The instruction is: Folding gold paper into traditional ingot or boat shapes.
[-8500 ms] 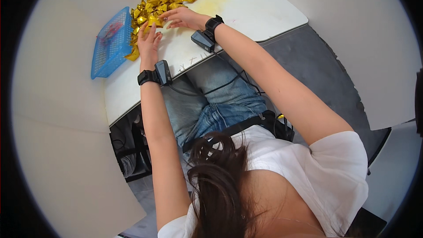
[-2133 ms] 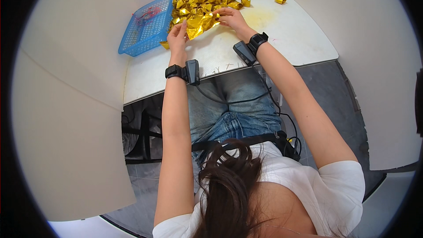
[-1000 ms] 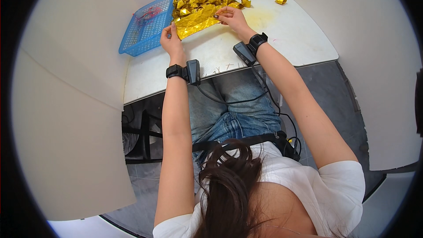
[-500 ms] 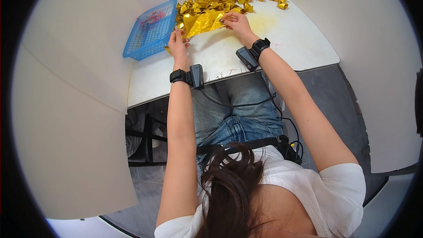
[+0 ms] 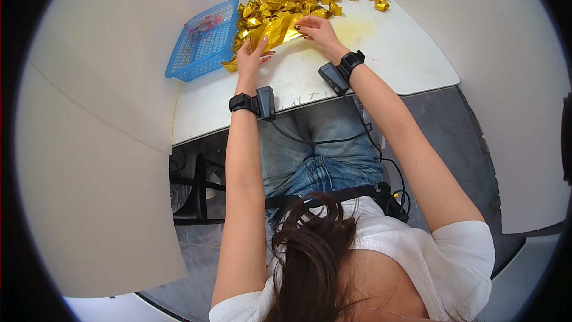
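A sheet of shiny gold foil paper (image 5: 276,34) is held up between my hands, just above the white table. My right hand (image 5: 322,31) pinches its right edge between thumb and fingers. At the sheet's left end, the thumb of my left hand (image 5: 250,56) lies over the near face, with the other fingers behind or below it. Right behind the sheet spreads a pile of folded gold paper pieces (image 5: 286,3), shaped like small ingots with pointed ends. A bit of gold paper (image 5: 229,67) lies beside my left hand, partly hidden by it.
A blue plastic basket (image 5: 189,71) with something red and pink inside stands at the table's left. Single folded gold pieces (image 5: 382,5) reach along the back right of the white table (image 5: 393,59). Pale walls enclose both sides. Cables run from my wrist devices (image 5: 266,104) across my lap.
My left hand has come onto the left end of the gold sheet, where before it was just beside it. The sheet has tilted and bent a little; my right hand has hardly moved.
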Motion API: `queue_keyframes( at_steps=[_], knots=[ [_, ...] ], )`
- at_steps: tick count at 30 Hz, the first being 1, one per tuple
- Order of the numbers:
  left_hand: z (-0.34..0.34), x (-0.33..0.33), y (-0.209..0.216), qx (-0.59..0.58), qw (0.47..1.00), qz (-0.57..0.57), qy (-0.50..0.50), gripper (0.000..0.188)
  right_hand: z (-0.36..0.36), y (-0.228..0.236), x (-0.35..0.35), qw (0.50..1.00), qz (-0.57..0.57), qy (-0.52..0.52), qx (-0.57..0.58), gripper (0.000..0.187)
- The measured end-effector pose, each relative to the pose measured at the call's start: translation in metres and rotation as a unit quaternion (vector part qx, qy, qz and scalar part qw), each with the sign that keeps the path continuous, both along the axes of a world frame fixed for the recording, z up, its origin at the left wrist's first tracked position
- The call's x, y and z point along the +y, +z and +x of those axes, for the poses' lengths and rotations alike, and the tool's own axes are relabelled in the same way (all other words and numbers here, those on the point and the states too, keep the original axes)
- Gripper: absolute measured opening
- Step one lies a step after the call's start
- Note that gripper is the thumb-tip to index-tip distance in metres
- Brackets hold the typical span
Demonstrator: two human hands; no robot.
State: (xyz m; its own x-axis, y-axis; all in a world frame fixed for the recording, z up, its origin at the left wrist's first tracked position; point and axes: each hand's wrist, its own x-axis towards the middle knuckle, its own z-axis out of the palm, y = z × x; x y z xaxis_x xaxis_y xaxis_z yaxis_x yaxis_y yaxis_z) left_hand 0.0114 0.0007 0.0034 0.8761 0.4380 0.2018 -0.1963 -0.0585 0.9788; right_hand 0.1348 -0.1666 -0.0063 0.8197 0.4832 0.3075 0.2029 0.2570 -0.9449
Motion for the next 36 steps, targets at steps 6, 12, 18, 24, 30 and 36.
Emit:
queue_keyframes(
  at_steps=[6, 12, 18, 24, 30, 36],
  knots=[
    [0.002, 0.003, -0.006, 0.001, 1.000, -0.009, 0.000, 0.025, -0.006, 0.004, 0.000, 0.996, -0.056, 0.057, -0.048, 0.022],
    [0.003, 0.005, -0.009, -0.012, 1.000, -0.005, 0.000, 0.022, -0.005, 0.001, 0.000, 0.996, -0.056, 0.051, -0.047, 0.019],
    [0.003, 0.004, -0.008, -0.017, 1.000, 0.000, 0.005, 0.024, -0.001, 0.000, 0.000, 0.996, -0.046, 0.036, -0.064, 0.019],
    [0.001, 0.004, -0.006, -0.005, 1.000, -0.012, 0.023, 0.024, -0.011, 0.007, 0.000, 0.997, 0.014, 0.032, -0.072, 0.024],
    [0.002, 0.003, -0.005, -0.004, 0.999, -0.031, 0.010, 0.022, -0.007, 0.008, -0.003, 0.997, -0.042, 0.063, -0.022, 0.022],
    [0.001, 0.002, -0.005, -0.025, 0.998, -0.041, 0.026, 0.027, -0.009, 0.005, 0.003, 0.994, -0.025, 0.110, 0.009, 0.021]
  ],
)
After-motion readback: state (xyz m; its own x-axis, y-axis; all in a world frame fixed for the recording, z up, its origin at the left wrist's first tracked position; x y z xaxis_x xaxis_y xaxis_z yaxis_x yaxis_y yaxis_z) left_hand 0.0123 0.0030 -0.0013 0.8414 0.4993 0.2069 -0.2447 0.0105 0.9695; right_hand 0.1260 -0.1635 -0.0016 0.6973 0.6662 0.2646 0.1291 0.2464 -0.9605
